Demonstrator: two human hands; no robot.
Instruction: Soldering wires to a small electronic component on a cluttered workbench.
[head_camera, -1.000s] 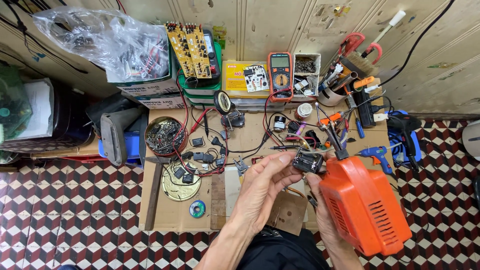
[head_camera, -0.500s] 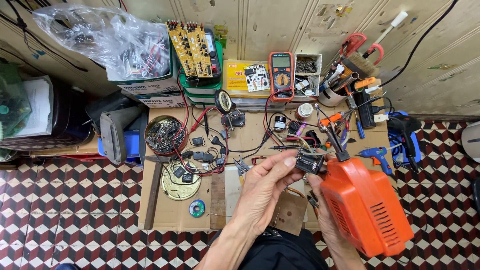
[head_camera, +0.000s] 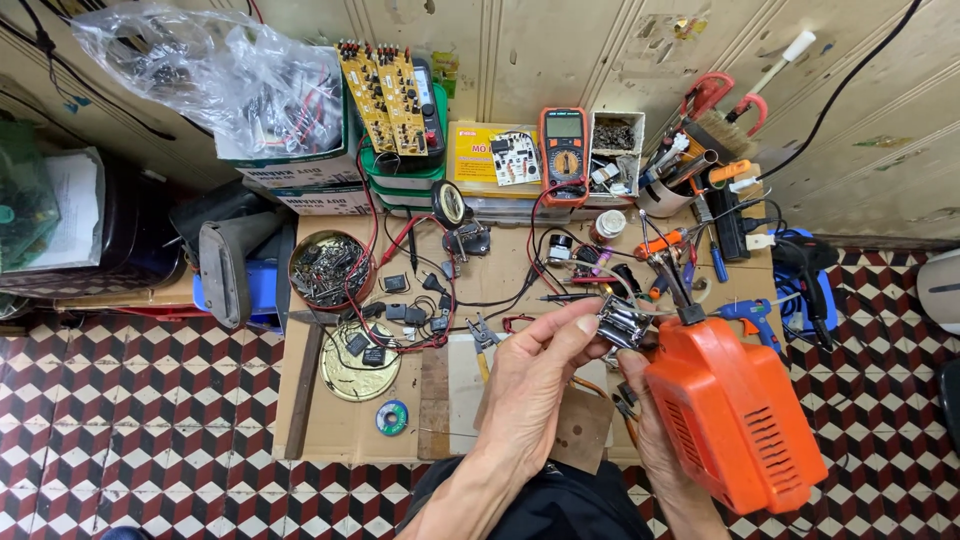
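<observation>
My left hand (head_camera: 535, 385) pinches a small dark electronic part with metal windings (head_camera: 622, 322) between thumb and fingers, just above the low wooden work board (head_camera: 340, 430). Under my right hand (head_camera: 655, 440), which grips it from below, is a large orange soldering gun (head_camera: 735, 420). Its dark tip (head_camera: 678, 290) points up and away, right beside the small part. The two hands are close together at the board's near right side.
On the board lie a round tin of screws (head_camera: 328, 270), a solder spool (head_camera: 392, 417), a brass disc (head_camera: 360, 350), pliers (head_camera: 483, 335), red and black leads, an orange multimeter (head_camera: 564, 155), circuit boards (head_camera: 385, 95) and a blue glue gun (head_camera: 750, 315). Checkered tile floor surrounds it.
My hands and the orange soldering gun stay almost where they were; the left fingers shift slightly on the small part.
</observation>
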